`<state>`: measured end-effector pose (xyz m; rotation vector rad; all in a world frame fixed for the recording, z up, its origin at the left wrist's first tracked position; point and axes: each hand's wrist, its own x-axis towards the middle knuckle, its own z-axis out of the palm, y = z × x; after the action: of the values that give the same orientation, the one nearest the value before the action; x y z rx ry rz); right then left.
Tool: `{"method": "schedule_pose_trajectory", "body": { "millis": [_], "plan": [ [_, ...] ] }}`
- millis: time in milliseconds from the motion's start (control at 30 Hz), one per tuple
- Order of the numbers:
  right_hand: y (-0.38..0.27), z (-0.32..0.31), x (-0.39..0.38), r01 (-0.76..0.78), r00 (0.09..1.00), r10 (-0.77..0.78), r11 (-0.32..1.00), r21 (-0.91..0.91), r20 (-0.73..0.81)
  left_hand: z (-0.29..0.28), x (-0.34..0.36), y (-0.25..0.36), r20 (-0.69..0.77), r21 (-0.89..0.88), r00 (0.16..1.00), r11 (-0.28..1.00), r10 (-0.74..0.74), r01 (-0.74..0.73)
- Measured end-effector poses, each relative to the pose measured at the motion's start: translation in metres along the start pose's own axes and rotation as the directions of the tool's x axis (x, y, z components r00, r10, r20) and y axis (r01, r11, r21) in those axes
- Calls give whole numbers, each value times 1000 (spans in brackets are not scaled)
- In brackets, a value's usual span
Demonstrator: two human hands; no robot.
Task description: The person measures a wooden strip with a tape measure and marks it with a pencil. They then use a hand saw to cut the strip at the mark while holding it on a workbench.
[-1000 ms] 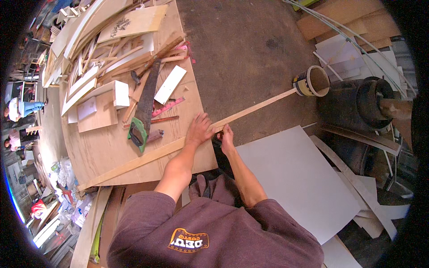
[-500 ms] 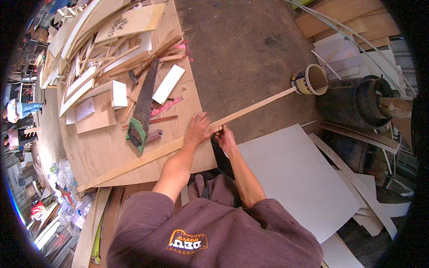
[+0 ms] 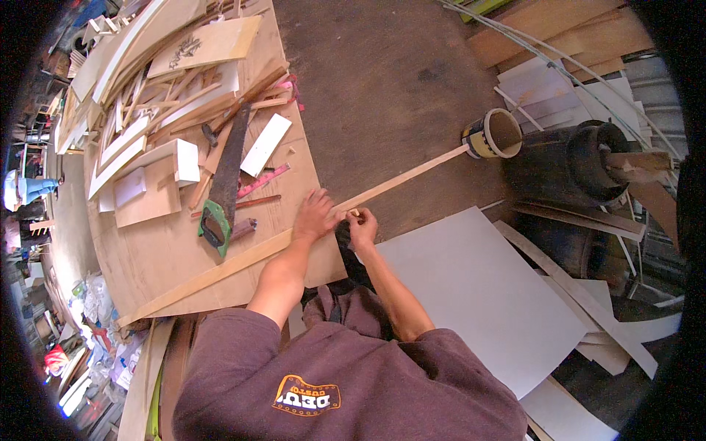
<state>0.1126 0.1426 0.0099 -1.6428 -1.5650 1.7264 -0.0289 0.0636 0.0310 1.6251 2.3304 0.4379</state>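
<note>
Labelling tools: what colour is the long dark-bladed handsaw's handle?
The dark-bladed handsaw has a mostly green handle; best in head view.

A hand can move over the big open patch of brown floor to the right of the bench. The long wood strip makes a slanted bar across that space, reaching toward the bucket. The bucket and the fat black drum block the far side. Near the bench's right edge, the left hand and right hand fill the way. The wood pile stops any path at the far left. The saw, white block and pink ruler crowd the middle, but a thin gap runs between them and the bench's right edge. There is more room left of the saw. The flat white board leaves a wide path on the right.
</note>
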Motion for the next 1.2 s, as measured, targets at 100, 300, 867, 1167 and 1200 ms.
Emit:
{"method": "schedule_pose_trajectory", "body": {
  "millis": [100, 300, 867, 1167, 1200],
  "plan": [
    [-5, 2, -6, 121, 988, -139, 970, -210, -69, 2, -3, -2, -93, -15, 995, 1000, 19, -20],
    [16, -14, -5, 101, 960, -71, 990, 99, -271, 1, 0, -5, -116, -15, 992, 999, 42, -44],
    [-32, -21, -60, 153, 974, -147, 988, 23, -172, -26, -78, -2, -235, -293, 957, 951, -169, 96],
    [-128, 74, -171, 350, 931, -348, 937, -3, 110, -145, -160, -23, 20, -918, 905, 352, -424, 185],
    [-137, 83, -182, 412, 902, -404, 911, -25, 151, -160, -165, -28, 43, -941, 907, 287, -418, 177]
  ]
}}
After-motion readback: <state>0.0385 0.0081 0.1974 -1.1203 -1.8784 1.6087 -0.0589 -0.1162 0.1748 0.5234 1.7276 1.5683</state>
